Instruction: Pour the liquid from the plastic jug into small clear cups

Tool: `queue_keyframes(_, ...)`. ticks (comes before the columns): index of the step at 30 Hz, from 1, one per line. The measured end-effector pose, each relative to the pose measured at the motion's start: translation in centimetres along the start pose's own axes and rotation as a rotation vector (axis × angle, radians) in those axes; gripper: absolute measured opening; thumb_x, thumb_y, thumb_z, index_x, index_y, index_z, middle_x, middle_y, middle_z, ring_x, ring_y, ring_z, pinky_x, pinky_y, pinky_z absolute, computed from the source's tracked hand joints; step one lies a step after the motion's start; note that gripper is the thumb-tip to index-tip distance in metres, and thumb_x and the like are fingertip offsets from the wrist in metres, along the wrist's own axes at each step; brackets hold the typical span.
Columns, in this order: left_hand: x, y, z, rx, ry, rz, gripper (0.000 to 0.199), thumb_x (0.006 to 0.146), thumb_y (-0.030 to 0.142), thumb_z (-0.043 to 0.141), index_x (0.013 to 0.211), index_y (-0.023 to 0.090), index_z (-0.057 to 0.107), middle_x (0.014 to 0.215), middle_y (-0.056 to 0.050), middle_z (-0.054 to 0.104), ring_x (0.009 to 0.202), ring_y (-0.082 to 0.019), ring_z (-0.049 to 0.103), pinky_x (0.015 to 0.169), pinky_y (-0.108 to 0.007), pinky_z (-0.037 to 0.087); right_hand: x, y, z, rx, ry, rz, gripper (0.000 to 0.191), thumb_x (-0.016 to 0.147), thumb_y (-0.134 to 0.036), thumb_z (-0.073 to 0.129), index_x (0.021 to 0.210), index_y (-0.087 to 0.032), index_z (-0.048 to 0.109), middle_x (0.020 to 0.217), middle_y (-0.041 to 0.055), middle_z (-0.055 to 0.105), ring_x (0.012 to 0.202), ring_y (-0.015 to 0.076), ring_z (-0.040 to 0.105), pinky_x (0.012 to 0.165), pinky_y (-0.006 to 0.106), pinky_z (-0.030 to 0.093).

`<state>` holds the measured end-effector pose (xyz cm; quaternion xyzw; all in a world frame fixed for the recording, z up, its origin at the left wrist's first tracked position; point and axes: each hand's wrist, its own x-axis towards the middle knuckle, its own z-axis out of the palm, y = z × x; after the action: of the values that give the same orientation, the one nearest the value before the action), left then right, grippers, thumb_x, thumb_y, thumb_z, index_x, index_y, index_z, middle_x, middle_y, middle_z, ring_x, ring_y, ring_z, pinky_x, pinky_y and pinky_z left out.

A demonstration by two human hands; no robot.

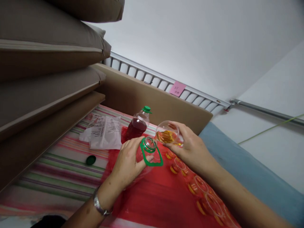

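Observation:
My left hand (129,158) is closed around the neck of a clear plastic bottle (150,144) with a green carrying ring (155,164); its mouth is uncapped. In my right hand (190,142) a clear plastic cup (167,132) of amber liquid tilts toward that mouth, its rim right beside the opening. A thin stream seems to run between them. Behind them stands a second bottle (137,125) of dark red liquid, closed with a green cap. To the left a loose dark green cap (90,160) lies on the striped cloth (68,167).
Several clear cups with amber liquid (200,183) line the right side of the red plastic sheet (163,193). A printed white plastic bag (104,131) lies at the left. Stacked brown cushions (52,57) overhang that side; a brown board (152,95) and white radiator (135,71) stand behind.

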<state>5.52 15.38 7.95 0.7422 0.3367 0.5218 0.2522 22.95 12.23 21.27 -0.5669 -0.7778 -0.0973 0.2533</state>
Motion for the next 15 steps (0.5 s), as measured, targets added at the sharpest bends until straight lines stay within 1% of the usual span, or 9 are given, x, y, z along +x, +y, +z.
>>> queue_keyframes(5, 0.0, 0.05, -0.02, 0.004, -0.006, -0.011, 0.047, 0.086, 0.04, 0.061, 0.128, 0.022, 0.048, 0.125, -0.01, 0.06, 0.115, -0.027, 0.054, 0.099, -0.046, 0.041, 0.09, 0.09, -0.27, -0.038, -0.003, -0.023, 0.043, 0.078, -0.03, 0.06, 0.121, -0.027, 0.056, 0.116, 0.0071, 0.066, 0.106, 0.0302, 0.062, 0.086, 0.046, 0.053)
queue_keyframes(11, 0.01, 0.25, -0.11, -0.001, -0.009, -0.019, 0.047, 0.086, 0.038, 0.061, 0.128, 0.022, 0.048, 0.125, -0.01, 0.06, 0.116, -0.027, 0.054, 0.099, -0.045, 0.042, 0.2, 0.3, -0.38, -0.08, -0.018, -0.034, 0.046, 0.077, -0.028, 0.059, 0.123, -0.025, 0.054, 0.118, 0.0084, 0.065, 0.108, 0.0301, 0.061, 0.089, 0.047, 0.052)
queue_keyframes(15, 0.04, 0.19, -0.09, 0.005, -0.005, -0.012, 0.046, 0.086, 0.038, 0.061, 0.128, 0.022, 0.048, 0.125, -0.01, 0.061, 0.115, -0.027, 0.055, 0.098, -0.046, 0.042, 0.3, 0.47, -0.35, -0.114, -0.016, -0.093, 0.046, 0.079, -0.029, 0.058, 0.124, -0.024, 0.054, 0.118, 0.0091, 0.065, 0.108, 0.0304, 0.061, 0.089, 0.048, 0.051)
